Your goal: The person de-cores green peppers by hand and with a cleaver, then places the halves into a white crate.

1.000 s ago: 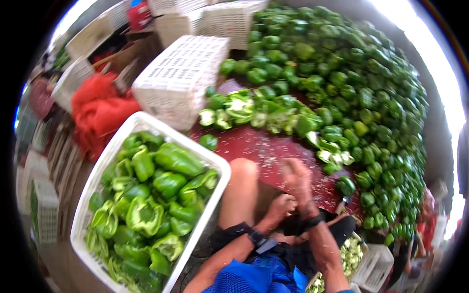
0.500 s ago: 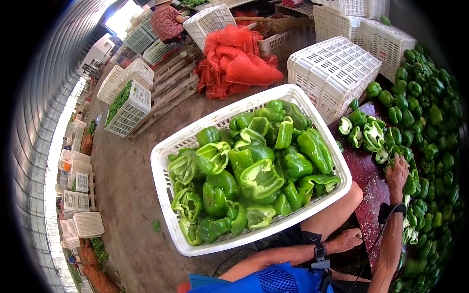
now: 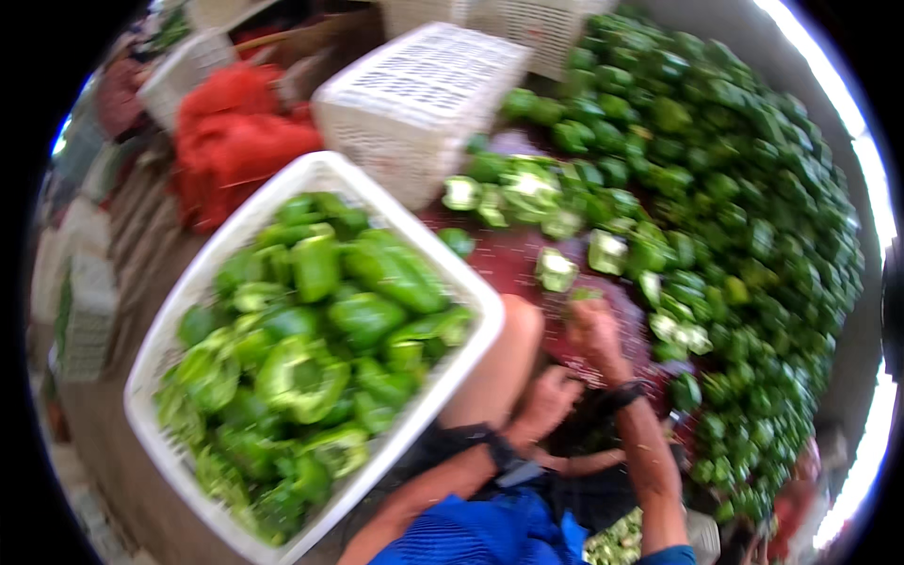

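Note:
My left hand [image 3: 551,403] is closed low beside my bent knee; whatever it may hold is hidden by blur. Just beyond it, my right hand [image 3: 595,331] is closed over the dark red surface, with a small green pepper piece [image 3: 585,295] showing at its fingertips. Beyond the right hand lie cut pepper pieces [image 3: 556,269] with pale insides. Left of my knee stands a white plastic crate [image 3: 485,315] heaped with cored and cut green bell peppers [image 3: 301,377].
A large heap of whole green peppers [image 3: 734,235] rises on the right. An upturned white crate [image 3: 414,94] and a red mesh sack bundle [image 3: 235,141] lie beyond the filled crate. Pale green scraps [image 3: 614,541] lie below my arms. A dark red surface [image 3: 508,254] carries the cut pieces.
The view has swung to the right and blurred. My right hand has drawn back from the cut peppers toward my left hand, with a green piece now at its fingertips.

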`<act>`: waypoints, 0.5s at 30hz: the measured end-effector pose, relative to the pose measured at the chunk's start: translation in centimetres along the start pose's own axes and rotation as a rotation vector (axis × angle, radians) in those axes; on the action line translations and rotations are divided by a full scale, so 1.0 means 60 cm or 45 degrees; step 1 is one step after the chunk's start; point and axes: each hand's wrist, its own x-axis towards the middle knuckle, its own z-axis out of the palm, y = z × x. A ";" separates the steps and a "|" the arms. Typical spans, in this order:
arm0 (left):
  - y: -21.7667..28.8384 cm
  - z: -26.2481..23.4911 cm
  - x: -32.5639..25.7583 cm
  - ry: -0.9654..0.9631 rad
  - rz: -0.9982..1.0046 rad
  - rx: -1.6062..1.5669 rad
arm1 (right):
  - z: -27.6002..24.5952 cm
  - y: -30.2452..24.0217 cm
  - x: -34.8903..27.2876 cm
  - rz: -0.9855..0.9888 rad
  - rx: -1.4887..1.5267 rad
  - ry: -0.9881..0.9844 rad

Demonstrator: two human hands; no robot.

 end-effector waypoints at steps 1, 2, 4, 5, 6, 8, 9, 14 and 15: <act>-0.002 -0.003 0.001 0.085 -0.127 -0.231 | -0.008 -0.023 -0.001 0.062 0.221 0.074; -0.001 0.001 0.007 0.167 -0.269 -0.440 | -0.023 -0.022 -0.005 0.119 0.452 0.168; -0.004 0.009 0.011 0.202 -0.321 -0.586 | -0.053 0.004 -0.024 0.242 0.323 0.282; -0.006 0.012 0.011 0.208 -0.330 -0.590 | -0.058 0.014 -0.035 0.337 0.246 0.387; -0.008 0.019 0.015 0.177 -0.332 -0.575 | -0.059 0.023 -0.040 0.360 0.234 0.410; -0.012 0.027 0.021 0.306 -0.360 -0.673 | -0.053 0.039 -0.043 0.415 0.153 0.368; -0.013 0.025 0.020 0.274 -0.345 -0.650 | -0.039 0.045 -0.044 0.366 0.038 0.338; -0.015 0.010 0.018 0.319 -0.319 -0.646 | -0.004 0.036 -0.038 0.575 0.342 0.066; -0.020 0.007 0.022 0.338 -0.307 -0.686 | -0.003 0.034 -0.042 0.637 0.457 0.056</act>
